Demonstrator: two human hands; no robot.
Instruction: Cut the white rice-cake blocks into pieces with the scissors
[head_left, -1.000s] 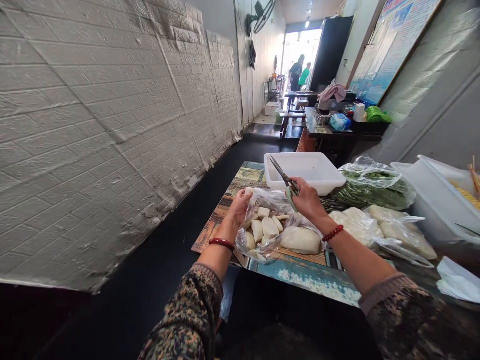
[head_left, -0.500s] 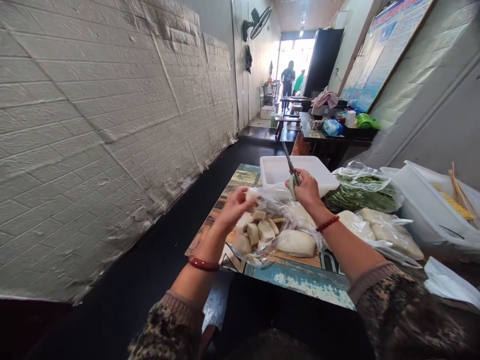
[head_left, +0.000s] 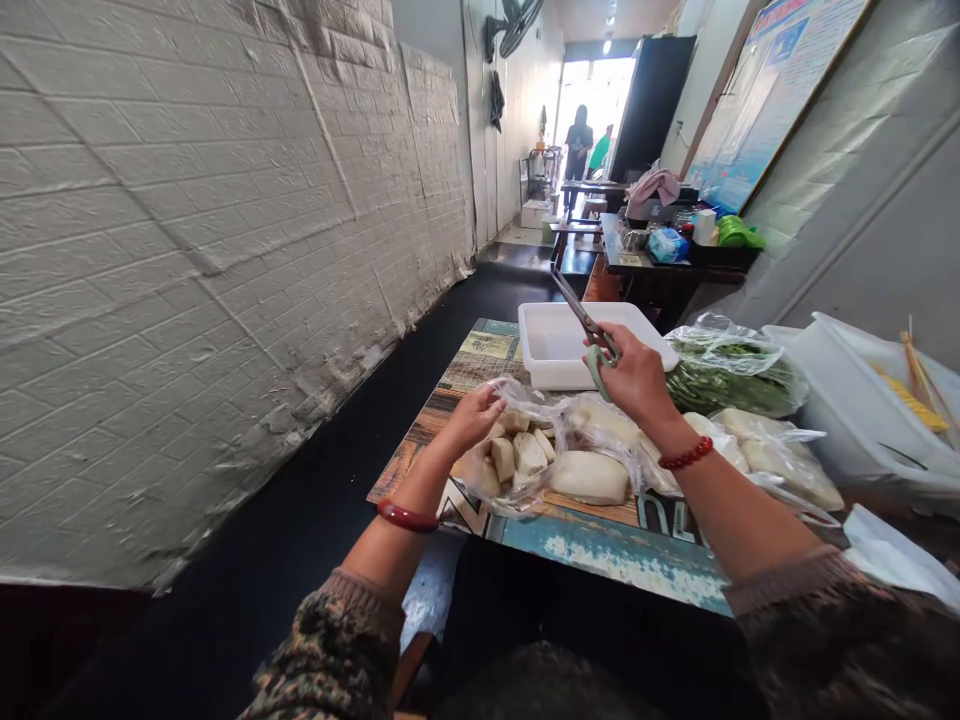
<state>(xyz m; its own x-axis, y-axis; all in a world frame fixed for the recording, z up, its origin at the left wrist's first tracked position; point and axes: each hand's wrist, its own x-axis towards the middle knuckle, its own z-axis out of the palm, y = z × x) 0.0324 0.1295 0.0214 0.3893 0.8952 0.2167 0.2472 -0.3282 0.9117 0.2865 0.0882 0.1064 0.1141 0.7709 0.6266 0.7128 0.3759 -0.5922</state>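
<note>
My right hand (head_left: 637,375) is closed around the green-handled scissors (head_left: 592,340), whose blades point up and away to the left above a white plastic tray (head_left: 551,375). My left hand (head_left: 476,415) has its fingers bent together at the edge of a clear plastic bag (head_left: 517,390); the grip is partly hidden. Thick cut chunks of pale food (head_left: 529,455) lie in the opened bag below that hand. Beside them rests a larger uncut pale block (head_left: 589,477), with more pale food under plastic behind it.
On the right of the patterned table (head_left: 600,560) lie a bag of green leaves (head_left: 735,385) and bagged pale blocks (head_left: 787,465). A white bin (head_left: 840,370) holds sticks and something yellow. Farther back are a cluttered table (head_left: 675,260) and two people near the doorway.
My right hand and the scissors have shifted right, slightly toward me. The left hand has lowered a little, and the pale piece seen near its fingertips is no longer there.
</note>
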